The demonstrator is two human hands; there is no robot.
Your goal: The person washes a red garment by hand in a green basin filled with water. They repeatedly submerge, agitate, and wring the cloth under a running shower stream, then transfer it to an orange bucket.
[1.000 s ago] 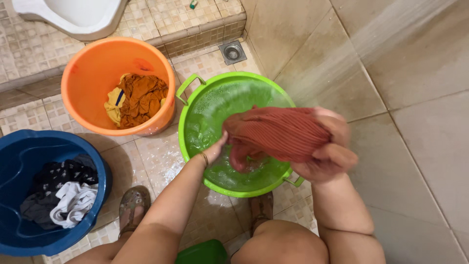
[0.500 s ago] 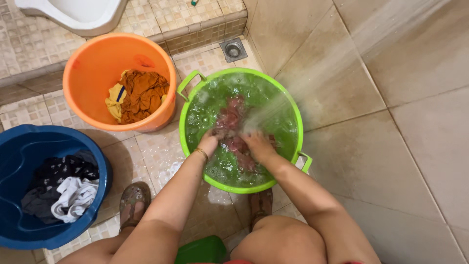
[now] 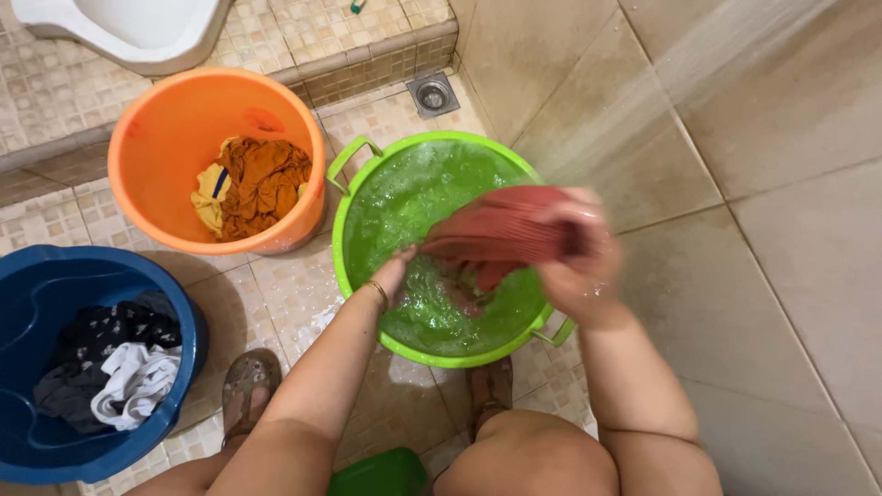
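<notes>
A green tub (image 3: 353, 197) of soapy water stands on the tiled floor in front of me. A wet reddish-pink garment (image 3: 501, 234) hangs stretched above the water. My right hand (image 3: 581, 262) grips its raised right end, blurred by motion. My left hand (image 3: 393, 273) holds its lower left end at the water's surface, a thin bangle on the wrist.
An orange bucket (image 3: 152, 156) with orange and yellow clothes stands at upper left. A blue basin (image 3: 37, 276) with dark and white clothes sits at lower left. A floor drain (image 3: 432, 94), a tiled step and a white squat pan (image 3: 138, 32) lie behind. My sandalled feet flank the tub's near side.
Half a second ago both hands pressed the garment down in the water. Now my right hand has pulled it up and to the right, out of the water.
</notes>
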